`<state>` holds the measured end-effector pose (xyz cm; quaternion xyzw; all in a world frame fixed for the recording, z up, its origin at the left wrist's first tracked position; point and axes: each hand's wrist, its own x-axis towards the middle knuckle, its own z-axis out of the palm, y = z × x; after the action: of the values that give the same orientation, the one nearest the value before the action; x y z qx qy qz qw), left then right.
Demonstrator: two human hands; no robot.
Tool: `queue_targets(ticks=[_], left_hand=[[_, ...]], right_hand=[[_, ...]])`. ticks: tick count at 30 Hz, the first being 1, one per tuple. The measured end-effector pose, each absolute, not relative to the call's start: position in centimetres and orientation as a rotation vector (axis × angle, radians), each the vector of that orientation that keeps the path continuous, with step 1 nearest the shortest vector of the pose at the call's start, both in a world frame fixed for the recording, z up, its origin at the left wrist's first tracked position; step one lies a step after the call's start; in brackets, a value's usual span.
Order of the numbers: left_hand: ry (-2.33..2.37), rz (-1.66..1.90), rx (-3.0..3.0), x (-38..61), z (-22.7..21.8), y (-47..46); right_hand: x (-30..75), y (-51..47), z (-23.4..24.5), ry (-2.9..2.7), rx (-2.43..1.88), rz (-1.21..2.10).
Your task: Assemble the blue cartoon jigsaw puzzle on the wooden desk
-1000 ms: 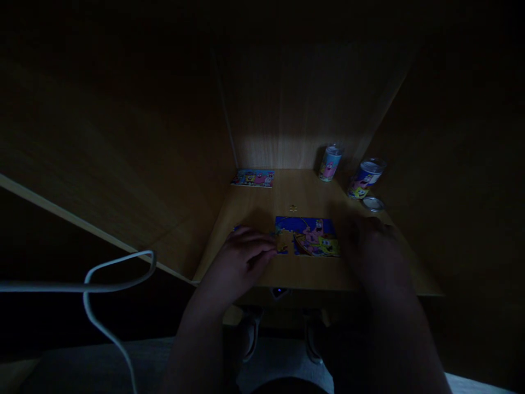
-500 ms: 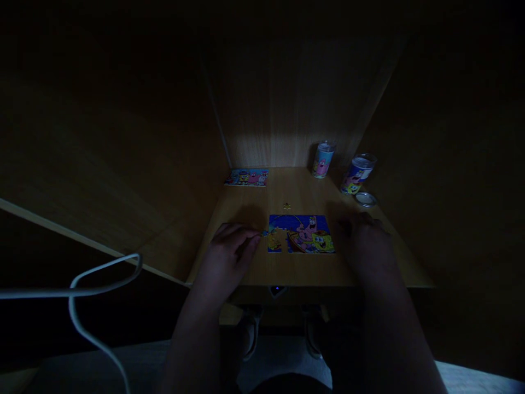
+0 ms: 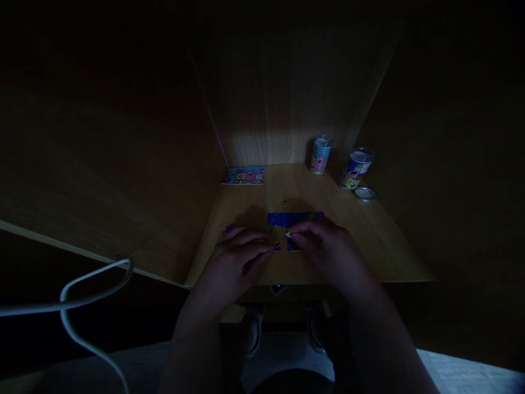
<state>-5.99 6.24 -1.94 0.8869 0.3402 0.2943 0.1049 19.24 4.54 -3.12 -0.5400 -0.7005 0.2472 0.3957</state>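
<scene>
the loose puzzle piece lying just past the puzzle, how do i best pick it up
Probably a fingertip pinch from above, across the edges of the loose puzzle piece. It lies flat on the desk, alone and clear of the puzzle, so no side is blocked. It is too small and dim to pick out its tabs.

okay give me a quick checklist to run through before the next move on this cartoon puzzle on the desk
1. Both hands on the puzzle: ok; left hand and right hand meet at its near edge.
2. Piece held in fingers: cannot tell, too dark.
3. Loose piece reachable behind the puzzle: ok.
4. Reference picture visible at the back left: ok.
5. Two tins and lid apart from the hands: ok.
</scene>
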Motion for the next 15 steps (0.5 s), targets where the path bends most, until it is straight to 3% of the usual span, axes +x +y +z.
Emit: queue_targets(ticks=[15], left_hand=[[0.997,0.787,2.589,-4.9,-2.3,5.8]], right_hand=[[17.6,4.8,-3.6,-1.999,-1.324,0.477]])
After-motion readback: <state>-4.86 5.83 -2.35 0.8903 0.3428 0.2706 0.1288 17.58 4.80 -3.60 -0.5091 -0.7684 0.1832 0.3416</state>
